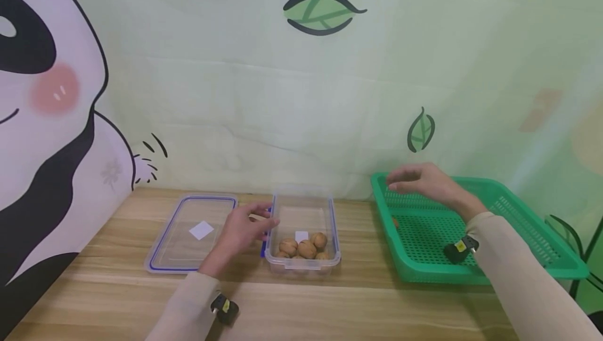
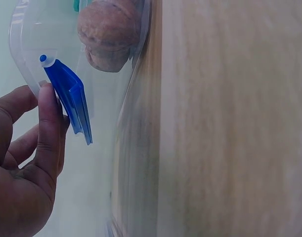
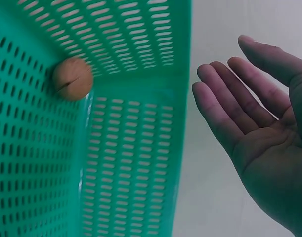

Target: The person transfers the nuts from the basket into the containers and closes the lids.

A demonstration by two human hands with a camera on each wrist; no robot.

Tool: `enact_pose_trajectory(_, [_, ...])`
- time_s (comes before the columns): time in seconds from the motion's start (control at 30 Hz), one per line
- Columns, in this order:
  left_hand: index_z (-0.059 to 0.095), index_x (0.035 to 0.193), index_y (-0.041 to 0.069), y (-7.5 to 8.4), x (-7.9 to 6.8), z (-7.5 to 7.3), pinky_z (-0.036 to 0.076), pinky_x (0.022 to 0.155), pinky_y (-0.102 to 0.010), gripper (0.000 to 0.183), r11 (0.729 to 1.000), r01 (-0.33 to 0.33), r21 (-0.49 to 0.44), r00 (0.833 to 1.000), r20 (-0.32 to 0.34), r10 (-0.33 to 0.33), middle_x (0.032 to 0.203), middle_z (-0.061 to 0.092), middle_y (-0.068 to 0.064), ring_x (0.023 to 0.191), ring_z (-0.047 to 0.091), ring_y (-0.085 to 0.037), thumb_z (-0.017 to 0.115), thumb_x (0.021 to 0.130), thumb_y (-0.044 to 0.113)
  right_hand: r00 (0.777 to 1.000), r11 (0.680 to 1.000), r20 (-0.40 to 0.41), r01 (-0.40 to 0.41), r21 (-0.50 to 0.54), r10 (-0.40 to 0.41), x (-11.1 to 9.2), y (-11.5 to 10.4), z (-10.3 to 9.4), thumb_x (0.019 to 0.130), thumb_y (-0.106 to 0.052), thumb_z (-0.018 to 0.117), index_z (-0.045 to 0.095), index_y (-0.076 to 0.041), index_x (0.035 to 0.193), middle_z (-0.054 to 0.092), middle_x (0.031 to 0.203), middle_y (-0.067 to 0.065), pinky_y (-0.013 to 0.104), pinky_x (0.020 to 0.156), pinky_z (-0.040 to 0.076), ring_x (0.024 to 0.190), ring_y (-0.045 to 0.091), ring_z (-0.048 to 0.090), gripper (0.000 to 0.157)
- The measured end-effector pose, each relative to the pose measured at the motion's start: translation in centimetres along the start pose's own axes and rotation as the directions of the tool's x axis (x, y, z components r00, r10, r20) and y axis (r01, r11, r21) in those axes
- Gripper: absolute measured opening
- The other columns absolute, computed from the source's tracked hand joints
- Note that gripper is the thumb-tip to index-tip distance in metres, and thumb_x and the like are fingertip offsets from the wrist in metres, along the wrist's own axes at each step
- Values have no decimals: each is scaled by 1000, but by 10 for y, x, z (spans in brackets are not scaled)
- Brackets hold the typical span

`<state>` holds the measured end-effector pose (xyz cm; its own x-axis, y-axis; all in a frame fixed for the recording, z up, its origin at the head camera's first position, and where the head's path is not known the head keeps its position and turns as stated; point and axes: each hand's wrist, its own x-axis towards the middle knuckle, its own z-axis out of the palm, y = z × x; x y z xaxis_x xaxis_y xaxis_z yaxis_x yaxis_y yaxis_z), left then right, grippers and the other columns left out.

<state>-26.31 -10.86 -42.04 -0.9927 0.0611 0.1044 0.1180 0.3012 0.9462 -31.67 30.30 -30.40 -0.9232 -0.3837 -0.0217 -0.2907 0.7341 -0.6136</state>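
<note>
Left hand [image 1: 241, 230] pinches a clear rectangular plastic box [image 1: 301, 264]; right hand [image 1: 426, 181], fingers loosely extended, hangs above a green latticed plastic basket [image 1: 438, 273].

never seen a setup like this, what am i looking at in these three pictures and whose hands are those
There's no robot here: these are a person's two bare hands. The wide picture comes from a camera on their head; the other two come from cameras on each wrist.

On the wooden table, from left to right, lie a clear lid, a clear container with several walnuts inside, and a green basket with one walnut showing.

The left hand holds the container's left rim between thumb and fingers. The right hand is above the basket, holding nothing.
</note>
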Motion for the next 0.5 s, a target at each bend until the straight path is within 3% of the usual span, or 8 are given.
enact_pose_trajectory(0.5, [59, 129, 4, 1, -1, -1, 61, 62, -39, 49, 1000, -2, -4, 1000, 7, 2, 106, 65, -12, 64, 66, -20, 76, 84, 13, 995, 999, 91, -30, 21, 28, 3, 28, 6, 89, -43, 68, 63, -15, 126, 60, 130, 3, 56, 101, 42, 122, 29, 52, 47])
